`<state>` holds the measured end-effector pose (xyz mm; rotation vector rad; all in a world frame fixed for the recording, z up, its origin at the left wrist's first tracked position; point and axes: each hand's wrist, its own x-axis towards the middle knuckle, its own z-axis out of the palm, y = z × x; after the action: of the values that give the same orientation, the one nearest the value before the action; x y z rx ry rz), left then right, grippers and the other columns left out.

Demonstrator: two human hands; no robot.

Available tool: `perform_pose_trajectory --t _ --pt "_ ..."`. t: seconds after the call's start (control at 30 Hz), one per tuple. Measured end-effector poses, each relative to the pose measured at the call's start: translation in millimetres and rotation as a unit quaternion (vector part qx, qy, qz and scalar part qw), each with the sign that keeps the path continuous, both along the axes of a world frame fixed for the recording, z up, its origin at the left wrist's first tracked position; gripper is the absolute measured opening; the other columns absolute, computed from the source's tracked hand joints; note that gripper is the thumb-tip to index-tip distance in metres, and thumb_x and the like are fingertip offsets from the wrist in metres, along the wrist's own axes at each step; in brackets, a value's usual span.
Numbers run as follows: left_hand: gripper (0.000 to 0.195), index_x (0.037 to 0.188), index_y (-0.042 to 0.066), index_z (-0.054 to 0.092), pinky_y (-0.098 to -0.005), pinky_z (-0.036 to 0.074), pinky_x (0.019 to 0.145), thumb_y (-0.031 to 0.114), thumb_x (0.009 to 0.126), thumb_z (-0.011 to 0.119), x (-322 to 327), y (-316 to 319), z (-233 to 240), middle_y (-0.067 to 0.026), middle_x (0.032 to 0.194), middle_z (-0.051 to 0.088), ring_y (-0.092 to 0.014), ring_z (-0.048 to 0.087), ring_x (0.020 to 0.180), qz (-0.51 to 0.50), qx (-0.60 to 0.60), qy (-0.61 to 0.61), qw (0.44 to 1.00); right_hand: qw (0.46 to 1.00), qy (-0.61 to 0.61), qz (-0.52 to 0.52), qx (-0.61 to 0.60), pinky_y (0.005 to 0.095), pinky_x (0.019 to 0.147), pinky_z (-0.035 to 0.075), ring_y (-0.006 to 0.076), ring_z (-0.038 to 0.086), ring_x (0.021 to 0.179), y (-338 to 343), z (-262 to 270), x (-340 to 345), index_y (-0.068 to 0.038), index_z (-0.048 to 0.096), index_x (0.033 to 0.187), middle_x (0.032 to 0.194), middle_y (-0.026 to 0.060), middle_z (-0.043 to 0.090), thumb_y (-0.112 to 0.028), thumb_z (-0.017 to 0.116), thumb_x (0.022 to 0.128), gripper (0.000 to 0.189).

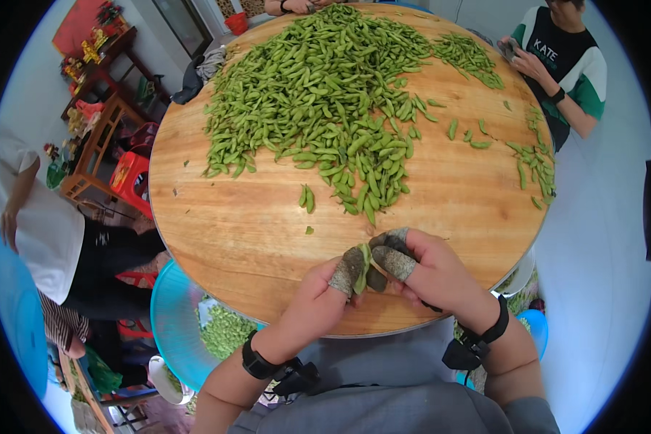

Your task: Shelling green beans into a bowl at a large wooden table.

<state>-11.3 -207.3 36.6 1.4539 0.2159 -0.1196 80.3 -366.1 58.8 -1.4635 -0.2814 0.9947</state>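
Observation:
Near the front edge of a round wooden table [238, 228], both of my hands meet over one green soybean pod [364, 268]. My left hand [325, 287] pinches the pod between thumb and fingers, the thumb wrapped in a dirty grey covering. My right hand [428, 266] presses its wrapped thumb and finger against the pod's right side. Whether the pod is split cannot be made out. Beyond my hands lies a large heap of green soybean pods [314, 92], its near tip a short way ahead. Two pods [307, 198] lie apart to the left of that tip.
A blue basin [176, 320] with shelled beans [225, 328] stands below the table at left, beside a white container [168, 380]. Smaller pod piles lie at right [540, 163] and back right [466, 57]. A person [561, 65] stands at right; another [43, 217] is at left.

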Motion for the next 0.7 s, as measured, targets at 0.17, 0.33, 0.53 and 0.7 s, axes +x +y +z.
perform_pose_trajectory --t 0.17,0.33,0.53,0.7 --pt "0.031 0.091 0.004 0.056 -0.0181 0.034 0.05 0.029 0.097 0.04 2 10 11 -0.0001 0.067 0.052 -0.006 0.045 0.06 -0.051 -0.11 0.094 0.988 0.999 0.004 0.019 0.027 0.0202 0.037 0.034 0.0038 0.043 0.042 6 -7 13 -0.003 0.059 0.09 0.055 -0.0025 0.048 -0.018 0.062 0.085 0.016" --pt "0.03 0.099 0.002 0.057 -0.018 0.033 0.049 0.026 0.096 0.039 0 6 1 0.0005 0.07 0.052 -0.005 0.043 0.057 -0.04 -0.039 0.08 0.995 0.999 0.028 -0.012 0.029 0.0203 0.037 0.031 0.0042 0.042 0.041 10 -16 13 -0.003 0.059 0.087 0.056 -0.0019 0.049 -0.018 0.062 0.086 0.016" --pt "0.023 0.102 0.004 0.058 -0.0159 0.035 0.052 0.018 0.094 0.041 -4 9 0 -0.0004 0.075 0.052 -0.003 0.046 0.066 -0.089 -0.087 0.081 0.989 0.995 0.075 0.049 0.042 0.0204 0.039 0.031 0.0043 0.042 0.043 6 -15 17 -0.002 0.06 0.09 0.059 -0.0016 0.051 -0.016 0.063 0.085 0.015" --pt "0.03 0.103 0.003 0.057 -0.0177 0.027 0.044 0.027 0.096 0.041 -1 15 3 -0.0005 0.07 0.052 -0.004 0.038 0.053 -0.064 -0.257 0.143 0.954 0.998 0.015 0.051 0.04 0.0199 0.041 0.033 0.0044 0.044 0.046 4 -10 14 -0.003 0.061 0.089 0.063 -0.001 0.055 -0.015 0.062 0.084 0.013"
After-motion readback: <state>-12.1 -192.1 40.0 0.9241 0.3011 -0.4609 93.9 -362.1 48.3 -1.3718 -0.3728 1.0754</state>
